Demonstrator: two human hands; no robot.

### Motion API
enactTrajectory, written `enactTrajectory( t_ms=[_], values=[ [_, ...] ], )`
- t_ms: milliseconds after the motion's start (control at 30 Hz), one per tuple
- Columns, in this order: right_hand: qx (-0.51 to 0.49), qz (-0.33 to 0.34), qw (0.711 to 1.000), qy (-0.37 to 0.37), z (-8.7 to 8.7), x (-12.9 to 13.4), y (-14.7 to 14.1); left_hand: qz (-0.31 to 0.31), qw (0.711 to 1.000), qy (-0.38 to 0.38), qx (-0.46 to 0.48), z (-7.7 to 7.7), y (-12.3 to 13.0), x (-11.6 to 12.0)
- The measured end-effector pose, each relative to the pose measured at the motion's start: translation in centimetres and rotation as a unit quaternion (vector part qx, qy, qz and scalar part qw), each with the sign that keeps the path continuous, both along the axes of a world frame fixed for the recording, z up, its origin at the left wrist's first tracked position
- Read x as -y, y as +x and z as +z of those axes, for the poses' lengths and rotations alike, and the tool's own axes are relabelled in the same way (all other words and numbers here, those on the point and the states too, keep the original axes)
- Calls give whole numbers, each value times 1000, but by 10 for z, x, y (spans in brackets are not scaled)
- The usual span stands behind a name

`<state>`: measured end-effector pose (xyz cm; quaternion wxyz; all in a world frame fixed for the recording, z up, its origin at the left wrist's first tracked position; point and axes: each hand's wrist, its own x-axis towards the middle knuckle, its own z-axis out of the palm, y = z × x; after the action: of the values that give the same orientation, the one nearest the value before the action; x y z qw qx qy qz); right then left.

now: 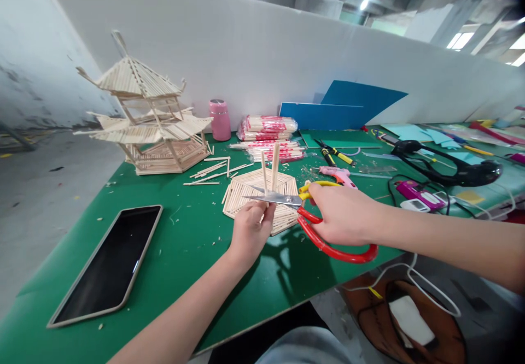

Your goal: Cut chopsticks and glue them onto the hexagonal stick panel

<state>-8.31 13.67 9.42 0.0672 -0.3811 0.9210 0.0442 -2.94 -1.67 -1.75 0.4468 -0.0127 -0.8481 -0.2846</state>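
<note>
My right hand [348,213] grips scissors [287,199] with red and yellow handles. Their blades point left and cross the lower part of some upright wooden sticks [275,167]. Just below the blades, my left hand [251,226] pinches the lower ends of the sticks between thumb and fingers; the exact number it holds is hidden. Behind and under both hands, a flat polygonal panel of wooden sticks [241,189] lies on the green table [180,276]. Loose sticks [213,171] are scattered to the left of the panel.
A stick pagoda model [143,129] stands at the back left, beside a pink bottle [220,121]. Bagged sticks [266,129] lie behind the panel. A pink glue gun [338,175], pliers [328,153] and black goggles-like gear [447,167] are on the right. A phone [109,265] lies front left.
</note>
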Motion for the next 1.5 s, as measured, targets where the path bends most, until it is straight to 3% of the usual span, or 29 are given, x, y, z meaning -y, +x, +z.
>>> enactTrajectory(
  t_ms=[633, 1367, 1500],
  values=[
    [-18, 19, 999, -27, -12, -9, -7, -3, 1000, -8, 7, 2, 1, -1],
    [127, -71, 989, -30, -2, -5, 3, -33, 998, 25, 41, 5, 1, -1],
    [114, -76, 990, -25, -3, -3, 3, -35, 997, 32, 54, 5, 2, 1]
  ],
)
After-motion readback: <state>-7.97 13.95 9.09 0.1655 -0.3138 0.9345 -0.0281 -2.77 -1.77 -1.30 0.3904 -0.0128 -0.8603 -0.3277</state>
